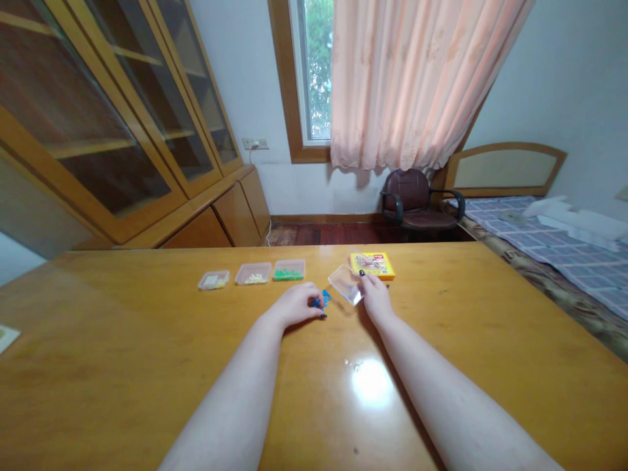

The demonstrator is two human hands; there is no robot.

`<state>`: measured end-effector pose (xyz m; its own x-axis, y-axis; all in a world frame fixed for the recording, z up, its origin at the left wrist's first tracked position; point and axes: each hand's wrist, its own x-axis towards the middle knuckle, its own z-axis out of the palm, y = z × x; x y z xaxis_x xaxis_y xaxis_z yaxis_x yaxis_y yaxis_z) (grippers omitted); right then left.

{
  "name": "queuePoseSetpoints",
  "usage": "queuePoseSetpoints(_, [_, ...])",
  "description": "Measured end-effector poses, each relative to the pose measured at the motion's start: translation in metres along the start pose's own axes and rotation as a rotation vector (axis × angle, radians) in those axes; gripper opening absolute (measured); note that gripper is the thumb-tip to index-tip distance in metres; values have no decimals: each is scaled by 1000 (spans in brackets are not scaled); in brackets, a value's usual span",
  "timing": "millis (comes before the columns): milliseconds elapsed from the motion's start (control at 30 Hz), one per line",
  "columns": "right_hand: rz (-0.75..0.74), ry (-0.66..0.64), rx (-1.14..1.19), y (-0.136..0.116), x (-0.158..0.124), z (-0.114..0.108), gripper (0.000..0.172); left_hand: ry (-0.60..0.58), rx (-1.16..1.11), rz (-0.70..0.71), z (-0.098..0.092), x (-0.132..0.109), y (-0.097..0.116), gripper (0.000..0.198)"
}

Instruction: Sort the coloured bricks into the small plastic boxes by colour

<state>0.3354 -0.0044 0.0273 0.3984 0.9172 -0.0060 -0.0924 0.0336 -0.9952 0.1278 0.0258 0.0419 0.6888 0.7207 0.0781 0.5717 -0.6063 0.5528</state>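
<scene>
Two bare hands worked near the far edge of a glossy wooden table [147, 366], both forearms stretched forward across its top. The left hand [297, 304] was bent over a small cluster of blue plastic pieces [326, 298], its fingers curled and its thumb low by the tabletop; some pieces showed beyond the fingertips, and I could not tell whether any were gripped. The right hand [377, 299] grasped a clear plastic box [343, 281] by its right side, thumb and fingers on the wall, and the box was tilted just right of the blue pieces. Behind that hand lay a yellow printed box [383, 263], partly covered from view.

Three shallow translucent containers stood in a row to the left, beyond the left hand. The nearest to it [294, 264] held green pieces [288, 275], the middle one [242, 271] held cream-coloured pieces [256, 279], and the leftmost [202, 282] held whitish and yellow contents too small to make out.

Past the table were a glass-fronted wooden cabinet [164, 186] on the left, a pink curtain [407, 78] across part of the window [318, 72], a maroon armchair [409, 196] beneath it and a bed [510, 219] on the right.
</scene>
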Motion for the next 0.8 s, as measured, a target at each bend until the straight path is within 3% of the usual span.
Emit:
queuePoseSetpoints(233, [-5, 0, 10, 5, 3, -1, 23, -78, 28, -28, 6, 4, -5, 16])
queuePoseSetpoints(567, [-40, -11, -25, 10, 4, -2, 23, -49, 90, -42, 11, 5, 0, 17])
queuePoseSetpoints(700, [-53, -19, -73, 12, 5, -4, 23, 61, -18, -6, 9, 6, 0, 12])
queuePoseSetpoints(800, [-97, -73, -184, 12, 4, -4, 26, 275, -109, -19, 6, 9, 1, 13])
